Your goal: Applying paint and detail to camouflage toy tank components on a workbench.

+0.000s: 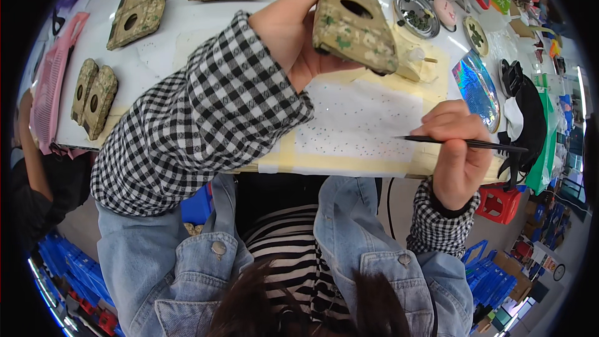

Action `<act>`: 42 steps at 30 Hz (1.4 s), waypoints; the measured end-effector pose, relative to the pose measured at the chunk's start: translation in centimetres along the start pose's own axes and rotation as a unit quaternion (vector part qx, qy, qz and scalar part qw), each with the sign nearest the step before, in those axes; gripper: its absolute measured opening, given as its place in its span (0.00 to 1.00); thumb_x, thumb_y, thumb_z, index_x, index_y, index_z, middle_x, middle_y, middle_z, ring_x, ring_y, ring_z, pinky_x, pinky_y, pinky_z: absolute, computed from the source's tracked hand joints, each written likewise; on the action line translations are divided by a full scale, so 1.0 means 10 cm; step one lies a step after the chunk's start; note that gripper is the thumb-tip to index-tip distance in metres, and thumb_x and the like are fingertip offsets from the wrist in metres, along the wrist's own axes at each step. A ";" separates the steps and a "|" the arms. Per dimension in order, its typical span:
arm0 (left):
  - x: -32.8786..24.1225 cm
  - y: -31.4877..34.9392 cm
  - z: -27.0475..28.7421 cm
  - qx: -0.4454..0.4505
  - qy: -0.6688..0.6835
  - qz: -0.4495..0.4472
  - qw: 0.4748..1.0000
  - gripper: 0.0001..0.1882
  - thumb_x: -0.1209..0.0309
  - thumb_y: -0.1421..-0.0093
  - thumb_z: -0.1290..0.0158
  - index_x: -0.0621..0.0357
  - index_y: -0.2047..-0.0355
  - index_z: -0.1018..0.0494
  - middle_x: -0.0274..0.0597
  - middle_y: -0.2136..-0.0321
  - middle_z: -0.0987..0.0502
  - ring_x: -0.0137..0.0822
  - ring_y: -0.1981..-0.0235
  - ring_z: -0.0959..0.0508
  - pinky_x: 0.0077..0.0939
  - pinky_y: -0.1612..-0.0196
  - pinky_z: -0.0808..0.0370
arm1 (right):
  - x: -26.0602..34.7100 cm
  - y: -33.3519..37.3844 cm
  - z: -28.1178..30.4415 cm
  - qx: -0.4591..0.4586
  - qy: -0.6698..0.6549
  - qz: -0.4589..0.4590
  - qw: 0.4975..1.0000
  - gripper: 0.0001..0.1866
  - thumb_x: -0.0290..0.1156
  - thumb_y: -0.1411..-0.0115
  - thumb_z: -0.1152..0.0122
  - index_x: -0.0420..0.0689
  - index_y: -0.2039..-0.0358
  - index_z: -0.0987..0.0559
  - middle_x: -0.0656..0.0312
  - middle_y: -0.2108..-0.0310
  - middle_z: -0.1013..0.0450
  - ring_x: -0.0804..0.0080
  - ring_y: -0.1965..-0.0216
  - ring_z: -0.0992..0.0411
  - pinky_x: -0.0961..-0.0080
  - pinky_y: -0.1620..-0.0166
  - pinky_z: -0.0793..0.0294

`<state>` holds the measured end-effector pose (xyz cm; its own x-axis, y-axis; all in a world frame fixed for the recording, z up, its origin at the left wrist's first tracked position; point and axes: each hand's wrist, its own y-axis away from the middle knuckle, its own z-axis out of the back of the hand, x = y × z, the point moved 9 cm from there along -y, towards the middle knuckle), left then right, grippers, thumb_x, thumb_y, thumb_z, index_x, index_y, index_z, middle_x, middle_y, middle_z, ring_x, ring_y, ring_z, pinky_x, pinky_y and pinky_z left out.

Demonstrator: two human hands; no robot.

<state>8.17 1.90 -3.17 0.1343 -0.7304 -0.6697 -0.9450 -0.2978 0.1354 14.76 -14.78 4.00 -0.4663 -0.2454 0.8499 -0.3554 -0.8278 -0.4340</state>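
Now, left hand [294, 40]: grips a spotty green-brown case [350, 30] up over the white table [159, 56].
Right hand [460, 143]: pinches a thin black stick [499, 146].
Stick tip: points left, over dotted white paper [362, 118].

A pale blue denim jacket [156, 237] with stitched chest pockets [196, 259] and round metal buttons [218, 248] lies open over a black-and-cream striped top [281, 231], and black-and-white checked sleeves [212, 106] (a dark band [452, 211] edges the right one at the wrist) reach up to the denim.
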 end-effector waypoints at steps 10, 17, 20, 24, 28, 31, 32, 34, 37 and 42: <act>0.01 0.06 -0.08 -0.075 0.003 0.033 0.997 0.27 0.50 0.35 0.65 0.59 0.48 0.37 0.52 0.57 0.27 0.40 0.60 0.23 0.31 0.58 0.22 | 0.46 -0.68 -0.14 0.012 0.008 0.105 0.994 0.13 0.34 0.37 0.51 0.35 0.68 0.30 0.50 0.73 0.28 0.67 0.73 0.28 0.75 0.66 0.27; 0.02 0.08 -0.08 -0.077 0.012 0.046 0.996 0.26 0.50 0.35 0.65 0.57 0.49 0.35 0.47 0.58 0.26 0.38 0.59 0.23 0.31 0.58 0.22 | 0.31 -0.71 -0.22 0.046 -0.067 0.082 0.993 0.07 0.23 0.40 0.46 0.32 0.65 0.27 0.55 0.68 0.29 0.73 0.66 0.29 0.81 0.61 0.28; 0.03 0.08 -0.08 -0.081 0.013 0.047 0.996 0.25 0.51 0.35 0.64 0.58 0.49 0.35 0.46 0.58 0.26 0.37 0.60 0.23 0.31 0.58 0.22 | 0.29 -0.71 -0.24 0.040 -0.084 0.071 0.993 0.06 0.23 0.40 0.47 0.32 0.65 0.27 0.56 0.67 0.29 0.74 0.66 0.29 0.81 0.61 0.28; 0.01 0.09 -0.10 -0.075 0.009 0.041 0.996 0.26 0.50 0.35 0.64 0.58 0.49 0.35 0.45 0.58 0.26 0.37 0.60 0.23 0.31 0.58 0.22 | 0.29 -0.70 -0.23 0.040 -0.062 0.075 0.994 0.07 0.23 0.40 0.46 0.32 0.65 0.27 0.56 0.67 0.29 0.74 0.67 0.28 0.81 0.62 0.28; 0.02 0.07 -0.08 -0.072 0.007 0.041 0.997 0.26 0.50 0.35 0.64 0.58 0.50 0.35 0.45 0.58 0.26 0.37 0.60 0.23 0.32 0.58 0.22 | 0.28 -0.70 -0.23 0.033 -0.056 0.072 0.995 0.07 0.23 0.41 0.45 0.32 0.65 0.26 0.56 0.67 0.29 0.74 0.67 0.28 0.82 0.62 0.28; 0.03 0.06 -0.08 -0.064 0.012 0.042 0.997 0.25 0.50 0.35 0.64 0.58 0.50 0.35 0.45 0.58 0.26 0.37 0.60 0.23 0.32 0.58 0.22 | 0.28 -0.70 -0.23 0.033 -0.043 0.082 0.995 0.07 0.23 0.41 0.44 0.33 0.65 0.26 0.57 0.68 0.28 0.74 0.67 0.29 0.82 0.63 0.29; 0.03 0.06 -0.08 -0.060 0.014 0.042 0.997 0.25 0.50 0.35 0.64 0.58 0.50 0.35 0.45 0.58 0.26 0.38 0.60 0.23 0.32 0.58 0.22 | 0.28 -0.70 -0.23 0.032 -0.043 0.077 0.996 0.06 0.23 0.42 0.44 0.33 0.65 0.26 0.57 0.68 0.28 0.74 0.67 0.29 0.82 0.63 0.30; 0.03 0.06 -0.07 -0.063 0.014 0.039 0.997 0.25 0.50 0.35 0.64 0.58 0.50 0.35 0.45 0.58 0.26 0.38 0.60 0.23 0.32 0.58 0.22 | 0.28 -0.70 -0.23 0.030 -0.040 0.073 0.996 0.06 0.23 0.42 0.44 0.33 0.66 0.25 0.57 0.68 0.28 0.74 0.67 0.29 0.82 0.64 0.30; 0.03 0.06 -0.06 -0.069 0.015 0.035 0.997 0.25 0.50 0.35 0.64 0.58 0.50 0.35 0.46 0.58 0.26 0.38 0.61 0.23 0.32 0.58 0.22 | 0.29 -0.70 -0.23 0.023 -0.025 0.078 0.996 0.06 0.23 0.43 0.43 0.33 0.66 0.25 0.57 0.69 0.28 0.74 0.68 0.29 0.81 0.64 0.31; 0.03 0.06 -0.07 -0.067 0.019 0.037 0.997 0.25 0.51 0.35 0.64 0.59 0.50 0.35 0.47 0.58 0.26 0.38 0.61 0.23 0.31 0.58 0.22 | 0.33 -0.70 -0.22 0.019 0.022 0.100 0.995 0.06 0.23 0.44 0.41 0.34 0.67 0.24 0.57 0.70 0.27 0.72 0.68 0.29 0.80 0.64 0.32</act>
<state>7.86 1.08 -2.80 0.0800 -0.7755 -0.6262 -0.9048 -0.3201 0.2808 13.94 -8.72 9.19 -0.5591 -0.3860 0.7338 -0.2209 -0.7836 -0.5806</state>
